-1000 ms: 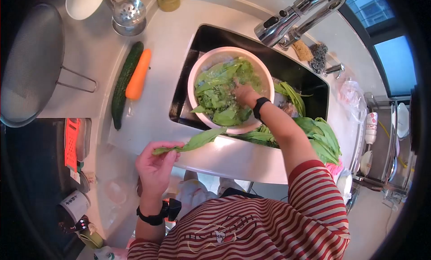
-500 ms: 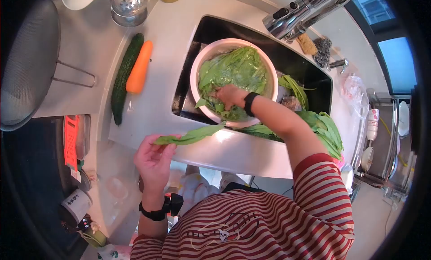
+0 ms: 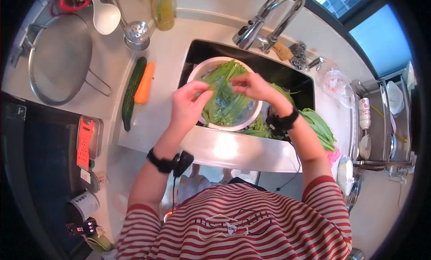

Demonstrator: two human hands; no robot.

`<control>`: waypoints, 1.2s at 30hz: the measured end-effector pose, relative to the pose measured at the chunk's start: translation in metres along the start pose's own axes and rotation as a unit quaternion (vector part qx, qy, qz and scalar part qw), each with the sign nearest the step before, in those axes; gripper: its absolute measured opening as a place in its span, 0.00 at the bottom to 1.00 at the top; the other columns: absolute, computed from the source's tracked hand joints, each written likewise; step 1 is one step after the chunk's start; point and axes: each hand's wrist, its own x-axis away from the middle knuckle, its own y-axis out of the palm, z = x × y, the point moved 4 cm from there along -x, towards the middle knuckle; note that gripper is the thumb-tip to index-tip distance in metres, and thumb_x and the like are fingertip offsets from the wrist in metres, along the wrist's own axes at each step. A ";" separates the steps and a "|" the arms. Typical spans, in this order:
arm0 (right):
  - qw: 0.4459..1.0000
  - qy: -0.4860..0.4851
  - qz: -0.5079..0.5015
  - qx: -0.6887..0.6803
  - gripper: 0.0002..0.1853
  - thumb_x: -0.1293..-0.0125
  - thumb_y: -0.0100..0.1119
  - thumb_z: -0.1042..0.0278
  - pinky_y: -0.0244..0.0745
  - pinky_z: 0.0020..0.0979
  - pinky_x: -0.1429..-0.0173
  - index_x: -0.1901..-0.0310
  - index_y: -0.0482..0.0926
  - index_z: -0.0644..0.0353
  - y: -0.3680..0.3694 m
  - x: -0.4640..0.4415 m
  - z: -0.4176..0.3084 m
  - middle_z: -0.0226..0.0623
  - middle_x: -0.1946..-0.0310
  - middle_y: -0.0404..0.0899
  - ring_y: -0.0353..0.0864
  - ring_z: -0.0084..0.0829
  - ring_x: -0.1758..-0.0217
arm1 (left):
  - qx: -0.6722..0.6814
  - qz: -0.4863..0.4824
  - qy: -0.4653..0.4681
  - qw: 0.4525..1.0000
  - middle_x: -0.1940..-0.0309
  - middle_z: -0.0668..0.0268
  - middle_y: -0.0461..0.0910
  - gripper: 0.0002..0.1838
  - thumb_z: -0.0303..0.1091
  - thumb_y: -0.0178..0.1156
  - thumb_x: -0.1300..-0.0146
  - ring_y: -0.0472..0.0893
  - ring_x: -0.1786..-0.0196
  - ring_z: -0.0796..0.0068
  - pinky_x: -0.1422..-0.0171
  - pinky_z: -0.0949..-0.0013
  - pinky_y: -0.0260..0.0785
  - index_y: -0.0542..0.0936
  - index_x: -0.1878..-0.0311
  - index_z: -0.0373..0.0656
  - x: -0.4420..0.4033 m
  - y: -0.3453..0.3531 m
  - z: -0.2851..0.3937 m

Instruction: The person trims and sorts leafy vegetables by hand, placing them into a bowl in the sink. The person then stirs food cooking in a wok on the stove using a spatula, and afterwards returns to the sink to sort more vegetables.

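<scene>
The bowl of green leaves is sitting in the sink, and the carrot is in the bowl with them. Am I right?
Not quite: the carrot isn't in the bowl. The head view shows it lying on the countertop beside the cucumber. The green leaves are in the bowl, which is in the sink.

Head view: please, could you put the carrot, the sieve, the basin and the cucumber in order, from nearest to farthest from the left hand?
1. Basin: nearest, partly overlapped by the left hand in this view.
2. Carrot: left of the hand.
3. Cucumber: just beyond the carrot.
4. Sieve: farthest left.
</scene>
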 end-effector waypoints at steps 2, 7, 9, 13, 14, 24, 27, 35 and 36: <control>0.994 0.018 0.073 -0.083 0.18 0.46 0.60 0.67 0.74 0.28 0.66 0.52 0.76 0.57 -0.035 0.024 -0.025 0.37 0.72 0.80 0.79 0.26 0.70 | 0.025 -0.039 0.027 0.999 0.65 0.65 0.78 0.05 0.22 0.61 0.49 0.76 0.62 0.79 0.66 0.79 0.70 0.77 0.67 0.37 -0.019 0.030 -0.007; 0.965 0.047 0.160 -0.204 0.12 0.43 0.58 0.70 0.71 0.20 0.71 0.59 0.78 0.66 -0.058 0.078 -0.060 0.30 0.77 0.78 0.75 0.16 0.75 | -0.045 -0.083 0.048 0.994 0.78 0.67 0.79 0.04 0.27 0.63 0.52 0.77 0.73 0.79 0.68 0.76 0.68 0.79 0.73 0.38 -0.031 0.086 -0.012; 0.958 0.047 0.183 -0.216 0.10 0.44 0.58 0.73 0.72 0.20 0.68 0.61 0.79 0.67 -0.058 0.089 -0.061 0.31 0.77 0.78 0.76 0.17 0.74 | -0.044 -0.100 0.081 0.991 0.77 0.69 0.78 0.04 0.26 0.63 0.52 0.74 0.74 0.84 0.70 0.80 0.65 0.79 0.72 0.38 -0.027 0.103 -0.006; 0.951 0.088 0.237 -0.175 0.08 0.43 0.54 0.76 0.73 0.21 0.67 0.63 0.79 0.68 -0.064 0.114 -0.052 0.32 0.75 0.79 0.77 0.18 0.71 | -0.033 -0.145 0.087 0.985 0.77 0.73 0.77 0.04 0.25 0.64 0.52 0.72 0.74 0.88 0.72 0.82 0.63 0.78 0.73 0.38 -0.018 0.119 0.002; 0.952 0.090 0.238 -0.170 0.08 0.43 0.54 0.76 0.73 0.21 0.67 0.63 0.79 0.68 -0.064 0.120 -0.052 0.32 0.75 0.79 0.77 0.18 0.71 | -0.038 -0.170 0.067 0.982 0.78 0.73 0.77 0.04 0.25 0.63 0.52 0.72 0.74 0.88 0.71 0.82 0.63 0.78 0.73 0.38 -0.015 0.122 0.003; 0.933 0.043 0.259 -0.248 0.08 0.40 0.50 0.78 0.75 0.22 0.64 0.61 0.77 0.66 -0.057 0.136 -0.062 0.32 0.69 0.79 0.79 0.22 0.66 | 0.041 -0.133 0.160 0.977 0.72 0.69 0.77 0.06 0.21 0.62 0.53 0.70 0.73 0.85 0.69 0.81 0.63 0.79 0.69 0.36 0.000 0.131 0.010; 0.915 0.041 0.266 -0.301 0.07 0.40 0.51 0.78 0.75 0.22 0.64 0.62 0.77 0.65 -0.053 0.130 -0.063 0.32 0.69 0.79 0.79 0.22 0.65 | 0.060 -0.118 0.147 0.980 0.70 0.68 0.76 0.07 0.19 0.62 0.54 0.69 0.73 0.84 0.69 0.81 0.62 0.78 0.68 0.36 0.000 0.126 0.011; 0.897 0.015 0.277 -0.345 0.06 0.42 0.54 0.77 0.75 0.21 0.65 0.64 0.77 0.66 -0.046 0.118 -0.071 0.32 0.71 0.78 0.78 0.20 0.68 | 0.061 -0.081 0.186 0.977 0.71 0.69 0.75 0.06 0.19 0.62 0.53 0.68 0.74 0.85 0.71 0.81 0.61 0.78 0.70 0.35 0.003 0.113 0.007; 0.898 0.015 0.274 -0.345 0.06 0.42 0.54 0.77 0.75 0.21 0.65 0.64 0.77 0.66 -0.045 0.116 -0.073 0.32 0.71 0.78 0.78 0.20 0.68 | 0.052 -0.073 0.187 0.978 0.72 0.68 0.75 0.05 0.19 0.61 0.53 0.69 0.75 0.83 0.72 0.80 0.61 0.77 0.70 0.35 0.003 0.111 0.008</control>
